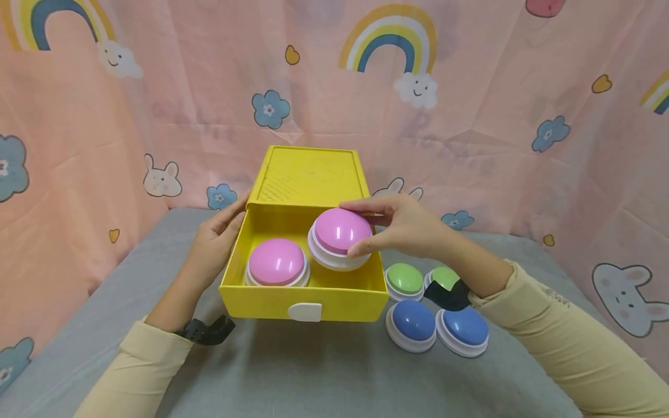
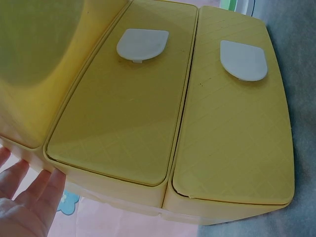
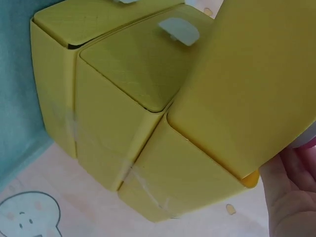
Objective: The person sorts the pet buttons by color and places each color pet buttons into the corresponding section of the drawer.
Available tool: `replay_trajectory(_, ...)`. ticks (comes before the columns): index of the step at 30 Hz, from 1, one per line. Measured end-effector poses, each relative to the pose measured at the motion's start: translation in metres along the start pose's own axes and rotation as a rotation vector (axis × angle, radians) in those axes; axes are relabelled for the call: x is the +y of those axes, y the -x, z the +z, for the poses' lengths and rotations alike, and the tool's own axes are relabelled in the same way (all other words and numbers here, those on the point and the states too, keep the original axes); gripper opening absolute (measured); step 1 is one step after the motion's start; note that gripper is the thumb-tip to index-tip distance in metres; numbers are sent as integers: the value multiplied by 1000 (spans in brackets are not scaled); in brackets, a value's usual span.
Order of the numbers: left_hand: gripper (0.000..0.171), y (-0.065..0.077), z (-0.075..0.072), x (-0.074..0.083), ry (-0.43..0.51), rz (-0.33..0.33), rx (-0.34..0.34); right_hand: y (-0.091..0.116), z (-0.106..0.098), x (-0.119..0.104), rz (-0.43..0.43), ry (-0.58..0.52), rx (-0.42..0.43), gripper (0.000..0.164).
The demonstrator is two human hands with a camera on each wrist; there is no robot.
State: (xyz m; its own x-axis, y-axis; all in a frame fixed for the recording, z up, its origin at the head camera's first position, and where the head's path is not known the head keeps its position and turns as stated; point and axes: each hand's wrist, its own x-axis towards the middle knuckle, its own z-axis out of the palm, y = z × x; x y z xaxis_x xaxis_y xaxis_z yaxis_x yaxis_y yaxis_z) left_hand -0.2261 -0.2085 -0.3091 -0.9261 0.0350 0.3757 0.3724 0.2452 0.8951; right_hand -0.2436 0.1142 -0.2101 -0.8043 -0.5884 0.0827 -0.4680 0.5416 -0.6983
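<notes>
A yellow drawer cabinet (image 1: pixel 313 174) stands with its top drawer (image 1: pixel 251 302) pulled out. One pink push button (image 1: pixel 277 261) with a white base sits in the drawer's left side. Over the right side, tilted, is a second pink push button (image 1: pixel 342 231), pinched between the thumb and fingers of my right hand (image 1: pixel 410 229). My left hand (image 1: pixel 209 249) rests along the cabinet's left side, its fingertips (image 2: pixel 55 180) touching the body in the left wrist view. Only a sliver of the held button's base shows in the right wrist view.
On the grey cloth (image 1: pixel 324 371), right of the cabinet, lie two blue buttons (image 1: pixel 414 320) and two green buttons (image 1: pixel 405 278). My right wrist strap partly covers one green button. Two lower drawers (image 2: pixel 121 108) are closed. A pink printed curtain (image 1: pixel 324 116) hangs behind.
</notes>
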Motion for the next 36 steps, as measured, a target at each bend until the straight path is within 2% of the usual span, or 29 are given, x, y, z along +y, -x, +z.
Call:
replay_trajectory(11, 51, 0, 0, 1, 2, 1, 3, 1, 7, -3, -122, 235, 14, 70)
replay_trajectory(21, 50, 0, 0, 1, -1, 1, 0, 0, 12, -1, -192, 325, 4, 70)
replay_trajectory(27, 51, 1, 0, 1, -9, -7, 3, -1, 15, -3, -189, 327, -24, 73)
replay_trajectory(36, 51, 1, 1, 1, 3, -6, 1, -4, 15, -6, -117, 334, -75, 75)
